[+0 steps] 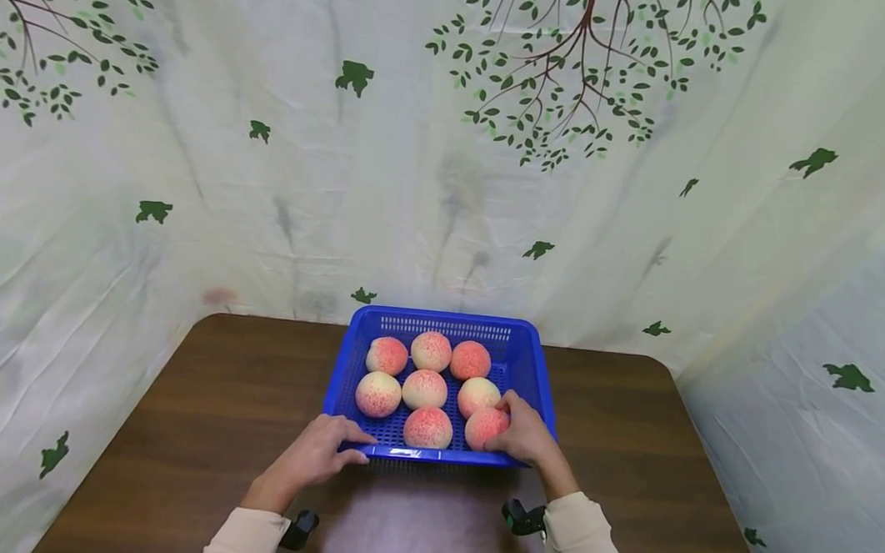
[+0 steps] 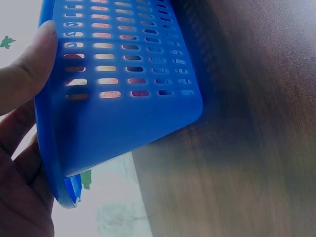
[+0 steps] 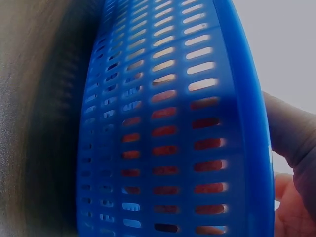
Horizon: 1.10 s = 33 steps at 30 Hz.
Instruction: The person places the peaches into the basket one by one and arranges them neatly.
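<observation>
A blue plastic basket [image 1: 535, 373] with slotted walls stands on the table, with several pink and cream peaches [image 1: 428, 428] inside. My left hand [image 1: 318, 449] holds the basket's rim at the near left corner. In the left wrist view the thumb [image 2: 37, 61] lies against the rim, with the other fingers on its far side. My right hand [image 1: 526, 435] reaches over the near right corner and grips a peach [image 1: 484, 427] between thumb and fingers. Seen from the right wrist, the basket wall [image 3: 168, 123] hides most of that peach, which shows reddish through the slots.
The brown wooden table [image 1: 218, 398] extends to both sides of the basket. Behind it hangs a pale curtain [image 1: 387, 190] printed with leaves and branches, close to the table's far edge. Dark wrist cameras [image 1: 299, 530] sit on both forearms.
</observation>
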Each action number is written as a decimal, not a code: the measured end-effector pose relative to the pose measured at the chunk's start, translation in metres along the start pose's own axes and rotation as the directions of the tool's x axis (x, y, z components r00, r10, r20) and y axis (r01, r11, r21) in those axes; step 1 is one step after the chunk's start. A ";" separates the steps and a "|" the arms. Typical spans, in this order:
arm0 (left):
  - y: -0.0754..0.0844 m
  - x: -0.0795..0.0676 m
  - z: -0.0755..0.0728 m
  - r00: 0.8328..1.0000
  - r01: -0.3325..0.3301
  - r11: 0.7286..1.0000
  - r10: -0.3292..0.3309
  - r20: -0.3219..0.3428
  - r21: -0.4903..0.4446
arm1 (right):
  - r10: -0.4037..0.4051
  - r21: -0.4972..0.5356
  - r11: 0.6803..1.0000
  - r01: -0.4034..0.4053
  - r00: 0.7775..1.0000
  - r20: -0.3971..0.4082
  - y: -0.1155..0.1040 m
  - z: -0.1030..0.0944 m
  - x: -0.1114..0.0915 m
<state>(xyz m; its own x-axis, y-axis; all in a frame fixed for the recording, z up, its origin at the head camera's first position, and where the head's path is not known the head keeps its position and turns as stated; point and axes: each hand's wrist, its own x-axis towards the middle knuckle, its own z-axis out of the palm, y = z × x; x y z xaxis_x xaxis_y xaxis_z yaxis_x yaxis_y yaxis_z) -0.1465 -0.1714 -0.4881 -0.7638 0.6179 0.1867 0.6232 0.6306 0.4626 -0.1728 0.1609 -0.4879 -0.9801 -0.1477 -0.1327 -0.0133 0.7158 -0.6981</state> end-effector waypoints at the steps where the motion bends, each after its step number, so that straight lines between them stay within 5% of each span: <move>1: 0.000 0.000 0.000 1.000 -0.003 1.000 0.003 0.001 0.005 | -0.001 0.002 1.000 0.001 1.000 0.004 0.000 0.000 0.000; 24: -0.001 -0.001 0.004 0.999 -0.037 0.999 0.038 -0.009 0.024 | -0.022 0.112 0.994 0.013 0.996 0.081 0.006 -0.005 -0.003; 33: 0.003 0.002 -0.001 1.000 -0.016 0.999 0.017 -0.014 0.051 | -0.080 0.081 0.993 0.083 0.996 -0.045 0.005 -0.023 -0.003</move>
<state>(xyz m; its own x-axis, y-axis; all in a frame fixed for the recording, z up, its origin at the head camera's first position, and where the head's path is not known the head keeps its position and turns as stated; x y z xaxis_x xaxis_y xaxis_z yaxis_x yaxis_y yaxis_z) -0.1463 -0.1691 -0.4857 -0.7552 0.6222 0.2064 0.6434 0.6435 0.4146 -0.1742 0.1807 -0.4749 -0.9838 -0.1734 -0.0446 -0.0788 0.6433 -0.7615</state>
